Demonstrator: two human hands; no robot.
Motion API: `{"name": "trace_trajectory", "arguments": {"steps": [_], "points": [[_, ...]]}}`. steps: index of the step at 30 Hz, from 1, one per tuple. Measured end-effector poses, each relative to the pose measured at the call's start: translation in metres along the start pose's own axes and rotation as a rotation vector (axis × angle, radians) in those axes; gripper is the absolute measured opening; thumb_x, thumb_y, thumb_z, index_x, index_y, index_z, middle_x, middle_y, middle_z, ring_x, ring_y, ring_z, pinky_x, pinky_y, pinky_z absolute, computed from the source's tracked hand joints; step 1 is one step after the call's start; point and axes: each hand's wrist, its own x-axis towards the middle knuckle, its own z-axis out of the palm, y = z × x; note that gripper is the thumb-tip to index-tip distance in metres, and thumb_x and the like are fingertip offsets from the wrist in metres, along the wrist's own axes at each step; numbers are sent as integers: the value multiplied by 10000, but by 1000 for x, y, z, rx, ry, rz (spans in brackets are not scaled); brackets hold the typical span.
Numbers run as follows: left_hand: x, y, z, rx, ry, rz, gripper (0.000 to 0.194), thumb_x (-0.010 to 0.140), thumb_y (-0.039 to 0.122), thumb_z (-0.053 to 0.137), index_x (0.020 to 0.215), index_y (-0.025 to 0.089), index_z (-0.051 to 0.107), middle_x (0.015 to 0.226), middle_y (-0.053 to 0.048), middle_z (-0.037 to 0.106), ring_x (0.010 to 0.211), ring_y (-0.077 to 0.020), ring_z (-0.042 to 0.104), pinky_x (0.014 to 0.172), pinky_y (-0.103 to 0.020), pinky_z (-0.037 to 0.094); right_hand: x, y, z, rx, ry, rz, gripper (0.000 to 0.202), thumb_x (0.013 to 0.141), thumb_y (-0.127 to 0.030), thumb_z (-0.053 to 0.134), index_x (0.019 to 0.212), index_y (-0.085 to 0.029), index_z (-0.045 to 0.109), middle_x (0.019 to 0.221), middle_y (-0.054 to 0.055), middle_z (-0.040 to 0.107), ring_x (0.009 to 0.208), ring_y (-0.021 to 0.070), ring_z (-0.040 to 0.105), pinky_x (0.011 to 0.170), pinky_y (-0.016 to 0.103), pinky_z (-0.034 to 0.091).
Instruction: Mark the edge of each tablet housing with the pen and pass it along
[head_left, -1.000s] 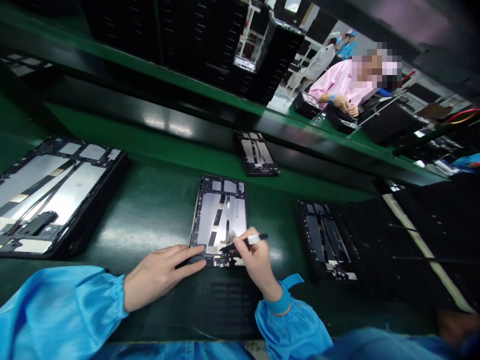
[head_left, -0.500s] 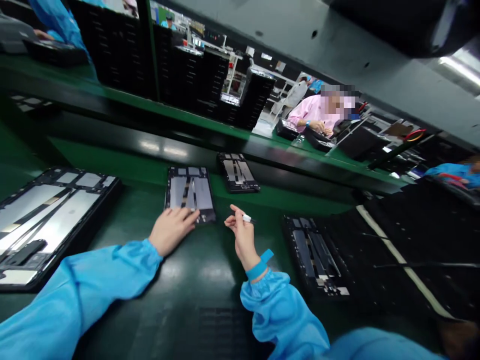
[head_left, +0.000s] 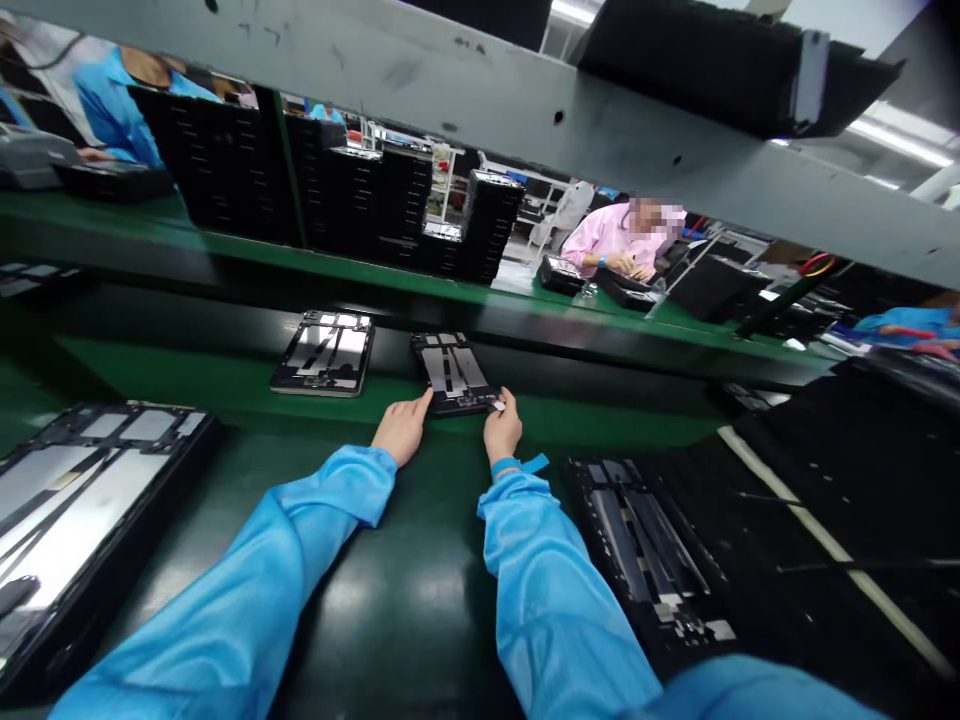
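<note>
Presently, left hand (head_left: 401,430) and right hand (head_left: 503,430) flank the coverless tablet (head_left: 453,372), fingers at its near corners; grasp cannot be determined.

- Left sleeve (head_left: 251,590): long, loose, bright sky-blue cloth with a soft sheen, creased along the forearm and bunched into folds near the wrist.
- Right sleeve (head_left: 559,590): the same plain blue, roomy and wrinkled, its end puckered at the wrist.
- Wristband (head_left: 507,467): a flat, deeper blue strap around the right wrist, its short loose end sticking out to the side.
- Left hand (head_left: 401,430) and right hand (head_left: 502,430): both ungloved.
- Blue cloth (head_left: 742,690): smooth, rounded, along the lower edge.
</note>
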Motion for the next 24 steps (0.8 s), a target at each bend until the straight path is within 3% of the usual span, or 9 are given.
{"name": "trace_trajectory", "arguments": {"steps": [4,8,11,15,17,19,22,24], "points": [[6,1,3,-140,7,-110,439,1049,372,635,1425,165,544,1324,-132,627,1174,-294,648,1030,-526,549,-2,2,1,16,7,6,363,976,-264,553,1301,-139,653,1131,147,793,1095,275,725,1005,423,535],[-23,-7,-15,-283,-22,-172,428,1084,398,547,1436,155,526,1247,-122,653,1068,-257,683,981,-484,572,-35,9,-27,102,-89,-10,522,949,-420,550,1361,-106,616,1180,181,784,1122,305,734,975,421,566],[-72,-7,-36,-373,-122,-138,508,1060,447,502,1449,123,541,1080,-89,663,909,-220,697,900,-399,595,-79,16,-61,173,-257,-27,573,896,-512,624,1331,-141,644,1275,190,755,1193,306,722,999,417,575],[-163,2,-71,-454,-256,-61,834,843,496,738,1550,150,461,1050,-47,626,862,-212,682,826,-325,601,-150,23,-117,200,-479,-12,608,832,-494,733,1338,-167,649,1331,205,731,1240,320,702,986,425,586],[-209,11,-88,-463,-285,-50,828,873,410,721,1601,206,385,1116,-50,622,886,-202,681,820,-301,592,-180,24,-142,160,-647,-5,663,859,-417,739,1456,-188,562,1404,203,689,1218,297,706,981,427,585],[-244,20,-102,-436,-276,-28,781,948,344,656,1638,265,298,1199,-60,621,932,-202,686,829,-287,586,-201,23,-160,118,-735,3,689,867,-355,735,1503,-219,511,1513,185,608,1208,279,708,1032,446,564],[-269,31,-116,-336,-235,19,726,1014,366,621,1642,293,265,1306,-78,623,1065,-242,689,894,-311,580,-214,15,-175,47,-755,-8,651,875,-329,714,1487,-223,517,1506,171,617,1262,306,686,1072,498,546],[-269,35,-122,-263,-187,66,625,1033,434,611,1591,279,376,1329,-82,630,1105,-258,684,910,-324,572,-216,5,-178,-28,-712,-64,579,894,-319,702,1446,-229,556,1440,157,674,1291,328,669,1070,523,546]]}}
